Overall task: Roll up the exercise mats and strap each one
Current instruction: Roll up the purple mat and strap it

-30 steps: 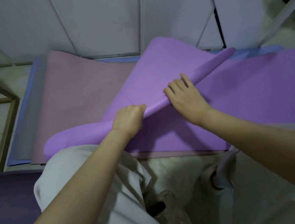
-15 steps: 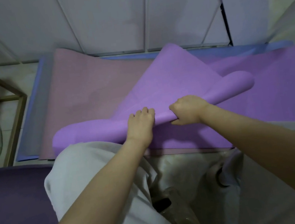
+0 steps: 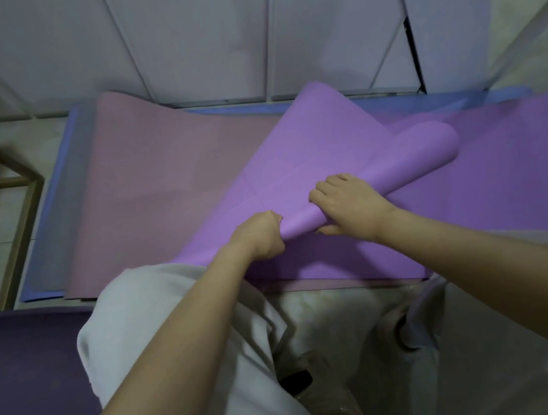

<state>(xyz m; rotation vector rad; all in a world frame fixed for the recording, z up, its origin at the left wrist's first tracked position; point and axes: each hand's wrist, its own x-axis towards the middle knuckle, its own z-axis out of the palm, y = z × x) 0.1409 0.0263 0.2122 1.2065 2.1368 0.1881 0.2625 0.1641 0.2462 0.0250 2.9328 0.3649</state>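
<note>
both hands, left hand (image 3: 262, 234) and right hand (image 3: 348, 206), curl round the loose purple mat (image 3: 311, 154) fold; uneven pull risks a skewed, cone-shaped roll

indoor room, white panel doors (image 3: 203, 36), layered mats (image 3: 166, 186)

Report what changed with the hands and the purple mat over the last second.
The right hand, flat on the fold of the purple mat a second ago, now curls round it; the left hand keeps gripping beside it. The fold has rounded into a thicker roll. The pink mat and blue mat beneath lie as before.
</note>
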